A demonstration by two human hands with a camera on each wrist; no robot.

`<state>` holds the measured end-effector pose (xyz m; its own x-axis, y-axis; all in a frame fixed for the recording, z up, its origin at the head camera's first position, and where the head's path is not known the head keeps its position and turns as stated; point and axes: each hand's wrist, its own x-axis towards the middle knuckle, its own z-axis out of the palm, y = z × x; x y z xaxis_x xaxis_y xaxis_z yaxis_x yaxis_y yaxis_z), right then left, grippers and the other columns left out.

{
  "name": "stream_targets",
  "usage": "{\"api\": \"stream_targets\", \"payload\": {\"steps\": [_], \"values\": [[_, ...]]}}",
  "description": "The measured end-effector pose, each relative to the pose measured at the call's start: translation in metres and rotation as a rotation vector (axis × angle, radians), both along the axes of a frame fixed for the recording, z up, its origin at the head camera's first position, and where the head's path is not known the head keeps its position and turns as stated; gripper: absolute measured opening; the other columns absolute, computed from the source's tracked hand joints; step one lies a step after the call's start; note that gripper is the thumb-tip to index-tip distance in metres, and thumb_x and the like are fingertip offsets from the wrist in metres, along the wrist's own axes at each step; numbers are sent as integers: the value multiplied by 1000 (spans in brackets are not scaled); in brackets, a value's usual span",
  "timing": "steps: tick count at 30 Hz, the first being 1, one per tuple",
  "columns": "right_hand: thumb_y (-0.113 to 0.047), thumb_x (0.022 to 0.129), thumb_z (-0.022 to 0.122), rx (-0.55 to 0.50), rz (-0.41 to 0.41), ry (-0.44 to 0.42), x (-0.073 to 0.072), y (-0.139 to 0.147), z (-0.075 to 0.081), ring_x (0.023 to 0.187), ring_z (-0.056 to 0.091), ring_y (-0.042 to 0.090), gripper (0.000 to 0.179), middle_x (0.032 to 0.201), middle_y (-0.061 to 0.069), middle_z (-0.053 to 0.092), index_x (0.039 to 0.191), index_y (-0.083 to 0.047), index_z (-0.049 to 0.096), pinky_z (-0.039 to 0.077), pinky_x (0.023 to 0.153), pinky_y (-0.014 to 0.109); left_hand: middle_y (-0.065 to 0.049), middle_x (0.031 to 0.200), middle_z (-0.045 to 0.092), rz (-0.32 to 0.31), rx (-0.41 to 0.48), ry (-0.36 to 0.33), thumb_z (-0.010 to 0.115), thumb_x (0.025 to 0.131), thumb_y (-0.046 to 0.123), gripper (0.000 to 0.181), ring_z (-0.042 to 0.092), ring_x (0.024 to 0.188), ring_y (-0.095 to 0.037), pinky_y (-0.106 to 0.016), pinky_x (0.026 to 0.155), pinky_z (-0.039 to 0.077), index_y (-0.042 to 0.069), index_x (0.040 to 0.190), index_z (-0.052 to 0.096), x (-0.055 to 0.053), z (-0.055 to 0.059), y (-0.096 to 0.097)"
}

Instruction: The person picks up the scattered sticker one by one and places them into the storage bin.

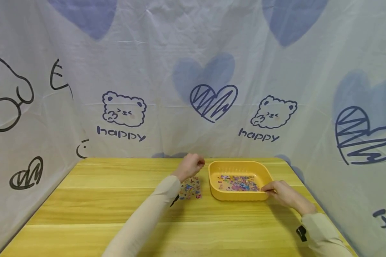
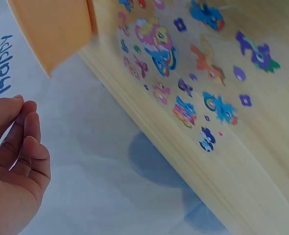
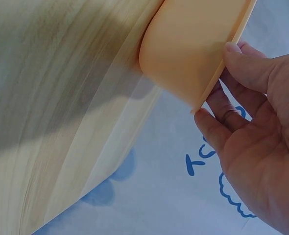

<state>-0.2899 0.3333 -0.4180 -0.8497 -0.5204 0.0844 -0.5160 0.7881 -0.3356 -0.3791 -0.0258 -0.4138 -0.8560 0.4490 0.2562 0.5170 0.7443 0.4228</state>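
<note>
My right hand (image 1: 283, 194) grips the rim of a yellow plastic basin (image 1: 241, 196) at its near right corner. In the right wrist view the thumb and fingers (image 3: 240, 54) pinch that rim from both sides. Colourful small stickers (image 1: 241, 183) cover part of the basin's floor. My left hand (image 1: 189, 166) is raised just left of the basin, above the far end of a sticker sheet (image 1: 193, 189). Thumb and forefinger meet at their tips in the left wrist view, with nothing visible between them. Cartoon ponies (image 2: 159, 58) and small shapes are printed across the clear sheet, which lies flat.
A yellow wood-grain table (image 1: 109, 200) carries the basin and the sheet. White cloth (image 1: 167, 71) with blue hearts and bears hangs behind the table and along both sides. Black straps (image 1: 301, 233) sit at both wrists.
</note>
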Motion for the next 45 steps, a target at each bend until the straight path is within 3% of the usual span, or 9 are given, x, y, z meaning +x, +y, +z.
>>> {"api": "stream_targets", "payload": {"steps": [14, 32, 39, 45], "values": [[4, 90, 62, -1, 1, -2, -1, 0, -1, 96, 69, 34, 20, 103, 16, 74, 106, 4, 73, 57, 79, 41, -9, 103, 75, 14, 1, 19, 61, 95, 7, 17, 70, 93, -21, -32, 83, 57, 6, 103, 76, 3, -1, -15], [4, 90, 62, -1, -7, 7, 2, -2, -1, 94, 70, 33, 19, 102, 16, 74, 105, 3, 74, 58, 78, 40, -11, 98, 75, 34, 28, 10, 64, 92, 3, 14, 70, 88, -22, -35, 81, 58, 3, 99, 76, 7, -24, -48], [3, 91, 61, -3, -9, -23, 3, -2, -1, 95, 70, 33, 20, 104, 15, 74, 107, 3, 73, 58, 77, 38, -10, 98, 74, 59, 10, -83, 64, 93, 6, 15, 68, 82, -18, -34, 79, 58, 2, 103, 74, 10, -29, -60], [3, 91, 62, -6, 0, -9, 3, -2, -1, 94, 70, 32, 20, 103, 15, 74, 107, 4, 73, 58, 76, 37, -11, 94, 73, 51, -33, -101, 65, 91, 3, 13, 68, 84, -22, -38, 79, 57, 0, 98, 75, 10, -30, -70]]}}
